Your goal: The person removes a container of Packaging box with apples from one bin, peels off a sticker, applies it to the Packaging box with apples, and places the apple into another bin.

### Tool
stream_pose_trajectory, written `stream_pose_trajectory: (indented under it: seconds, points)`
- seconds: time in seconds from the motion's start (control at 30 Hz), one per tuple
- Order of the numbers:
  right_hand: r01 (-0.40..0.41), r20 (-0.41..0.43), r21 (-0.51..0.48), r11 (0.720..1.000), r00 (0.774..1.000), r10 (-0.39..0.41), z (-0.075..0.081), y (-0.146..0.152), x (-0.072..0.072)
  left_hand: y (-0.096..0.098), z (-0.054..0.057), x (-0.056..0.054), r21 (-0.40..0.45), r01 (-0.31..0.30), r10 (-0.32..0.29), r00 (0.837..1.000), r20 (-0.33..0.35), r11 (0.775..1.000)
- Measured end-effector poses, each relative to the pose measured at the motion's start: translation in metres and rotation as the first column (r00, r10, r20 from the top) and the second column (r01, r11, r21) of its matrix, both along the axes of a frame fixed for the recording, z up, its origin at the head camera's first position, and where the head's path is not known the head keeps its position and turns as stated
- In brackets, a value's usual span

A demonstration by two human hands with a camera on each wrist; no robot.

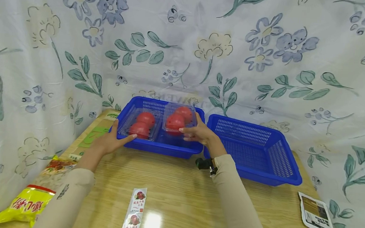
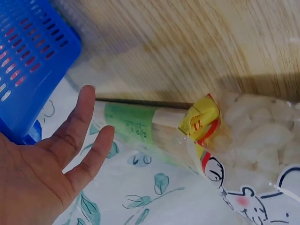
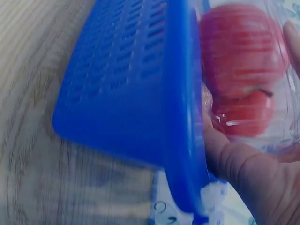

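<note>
My right hand [image 1: 200, 132] grips a clear plastic box [image 1: 168, 112] by its right side, thumb in front and fingers behind. Two red tomatoes [image 1: 175, 122] show inside it. The box sits tilted over the right half of a blue basket [image 1: 161, 148]. Another clear box [image 1: 131, 120] with two tomatoes [image 1: 140, 129] lies in the left half. At the basket's front left corner is my left hand [image 1: 106, 142], fingers spread and holding nothing. In the left wrist view its fingers [image 2: 84, 110] are extended beside the basket wall [image 2: 61, 61].
A second blue basket [image 1: 249, 152] stands to the right. Yellow-and-clear food bags [image 1: 27, 202] and a green pack [image 1: 88, 139] lie along the left. A strip of fruit labels [image 1: 135, 213] is on the table, and a white pouch [image 1: 316, 215] lies far right. A floral curtain [image 1: 187, 50] hangs behind.
</note>
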State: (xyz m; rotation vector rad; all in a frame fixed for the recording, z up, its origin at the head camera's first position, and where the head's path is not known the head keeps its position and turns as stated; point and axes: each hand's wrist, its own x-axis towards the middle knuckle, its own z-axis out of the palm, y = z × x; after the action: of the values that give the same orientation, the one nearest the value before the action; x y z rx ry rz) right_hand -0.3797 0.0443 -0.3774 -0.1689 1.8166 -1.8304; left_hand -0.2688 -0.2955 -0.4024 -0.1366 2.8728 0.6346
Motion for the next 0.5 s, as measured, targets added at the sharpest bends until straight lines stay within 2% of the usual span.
stream_pose_trajectory:
  seconds: [0.17, 0.3, 0.5]
  points:
    - [-0.105, -0.018, -0.023, 0.994, 0.994, 0.104, 0.004, 0.015, 0.002, -0.001, -0.001, -0.001, 0.008, 0.000, 0.000, 1.000, 0.002, 1.000]
    - [-0.186, -0.060, -0.056, 0.981, 0.981, 0.183, 0.006, 0.026, 0.001, -0.002, -0.002, -0.003, -0.003, 0.001, -0.001, 1.000, -0.012, 1.000]
    - [-0.331, -0.115, -0.055, 0.942, 0.939, 0.323, 0.008, 0.045, 0.001, -0.003, -0.006, -0.002, -0.063, 0.001, -0.005, 0.998, -0.063, 0.998]
